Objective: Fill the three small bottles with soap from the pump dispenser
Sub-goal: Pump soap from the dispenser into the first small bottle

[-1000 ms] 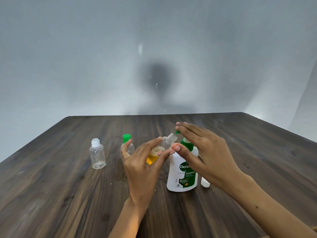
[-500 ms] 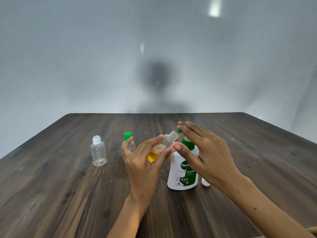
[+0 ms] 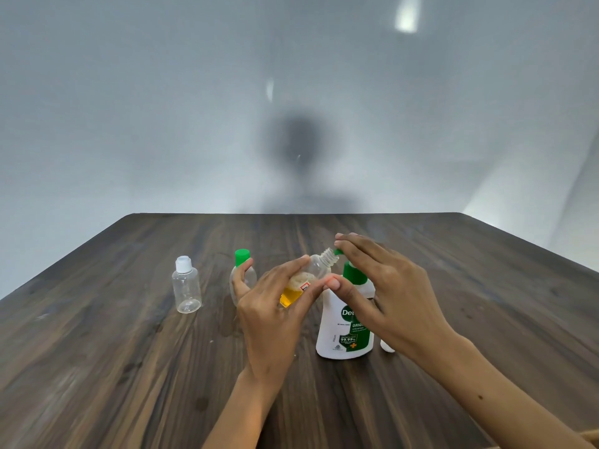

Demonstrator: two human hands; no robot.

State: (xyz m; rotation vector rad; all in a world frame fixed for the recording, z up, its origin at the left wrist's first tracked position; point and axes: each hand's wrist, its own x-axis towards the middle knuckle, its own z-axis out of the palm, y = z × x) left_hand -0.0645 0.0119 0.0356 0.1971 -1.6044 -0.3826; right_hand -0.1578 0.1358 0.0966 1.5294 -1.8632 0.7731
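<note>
At table centre: left hand point(image 3: 272, 319) grips tilted bottle point(image 3: 304, 283); right hand point(image 3: 389, 293), fingers straight, presses dispenser point(image 3: 346, 322); capped bottles left.

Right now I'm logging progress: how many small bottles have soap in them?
None looks finished. In hand: the left hand tilts an uncapped clear small bottle, partly filled with amber soap, at the green nozzle of the white pump dispenser, which the right hand presses. Left: the white-capped clear plastic bottle looks empty; the green-capped bottle is mostly hidden, so unclear.
</note>
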